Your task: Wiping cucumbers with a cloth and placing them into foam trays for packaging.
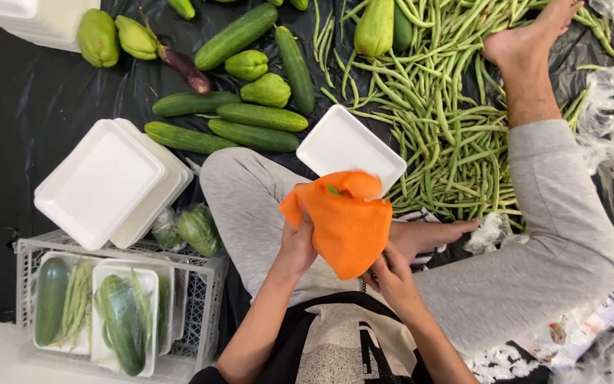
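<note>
An orange cloth [346, 220] is held up over my lap by both hands. My left hand [296, 245] grips its left edge and my right hand [391, 274] grips its lower right edge. A bit of green vegetable [332, 190] peeks out at the top of the cloth. Just behind the cloth lies a single white foam tray [349, 146], resting against my grey-trousered knee. I sit cross-legged on a black sheet [23, 107], with one bare foot [527, 35] out among the beans.
A big heap of green beans [449, 121] covers the sheet at right. Cucumbers [250, 114], chayotes [264, 89] and an aubergine [186, 71] lie at top centre. A stack of white foam trays [108, 181] sits left, above a white crate [200, 313] of wrapped vegetable trays.
</note>
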